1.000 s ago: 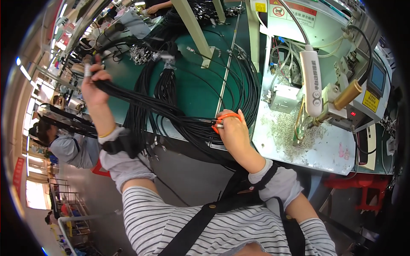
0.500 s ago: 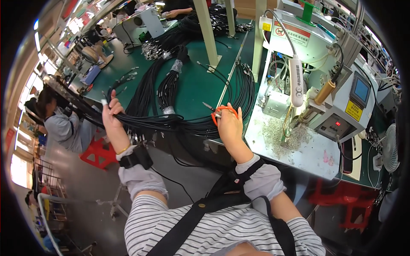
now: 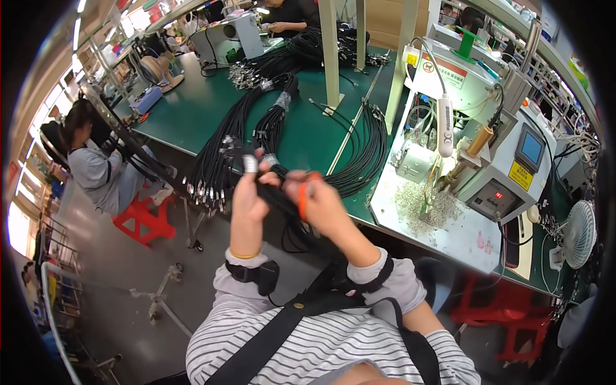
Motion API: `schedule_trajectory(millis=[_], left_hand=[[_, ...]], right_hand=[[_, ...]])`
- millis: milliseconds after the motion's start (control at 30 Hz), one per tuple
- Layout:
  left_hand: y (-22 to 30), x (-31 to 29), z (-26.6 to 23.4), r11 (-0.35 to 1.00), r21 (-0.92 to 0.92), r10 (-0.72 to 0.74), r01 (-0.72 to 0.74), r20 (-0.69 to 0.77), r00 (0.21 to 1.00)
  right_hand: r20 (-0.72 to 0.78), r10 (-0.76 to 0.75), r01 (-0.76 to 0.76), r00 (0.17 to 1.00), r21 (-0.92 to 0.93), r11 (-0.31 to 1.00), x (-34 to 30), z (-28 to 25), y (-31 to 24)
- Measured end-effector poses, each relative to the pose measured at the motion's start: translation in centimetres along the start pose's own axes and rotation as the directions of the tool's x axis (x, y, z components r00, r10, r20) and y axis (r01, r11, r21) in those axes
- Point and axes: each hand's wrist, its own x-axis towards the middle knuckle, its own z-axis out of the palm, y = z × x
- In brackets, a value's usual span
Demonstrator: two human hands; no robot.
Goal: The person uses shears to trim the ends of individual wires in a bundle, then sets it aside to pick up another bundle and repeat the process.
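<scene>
My left hand (image 3: 249,202) is closed around a bundle of black cables (image 3: 277,197), whose metal-tipped ends (image 3: 230,146) stick out past the fingers. Close beside it on the right, my right hand (image 3: 326,208) is smeared by motion. Orange-handled scissors (image 3: 303,200) are held in it; their blades cannot be made out. Both hands are in front of the green table's near edge. Behind them lie more bundles of black cables (image 3: 221,138) with silver connectors hanging over the edge, and a curved set of cables (image 3: 369,154) to the right.
A bench machine with a screen (image 3: 531,146) stands at the right, small metal bits (image 3: 433,208) scattered on its white plate. Metal posts (image 3: 330,58) rise from the green table (image 3: 179,106). A seated person (image 3: 93,160) is at the left; another person's hand (image 3: 279,27) shows at the back.
My left hand has moved right, bringing the cable bundle toward my body and gathering it. My right hand with the scissors has come left to meet it. The view has shifted slightly.
</scene>
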Motion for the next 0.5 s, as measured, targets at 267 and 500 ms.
schedule_trajectory(millis=[267,500], left_hand=[[3.0,0.8,3.6,0.916,0.376,0.172,-0.141,-0.049,0.984],[-3.7,-2.3,5.5,0.845,0.53,0.023,-0.071,0.097,0.995]], right_hand=[[0.098,-0.272,0.289,0.957,-0.295,0.911,-3.7,-0.7,2.4],[-0.065,-0.056,0.05,0.996,-0.1,0.994,-4.9,-1.8,-1.1]])
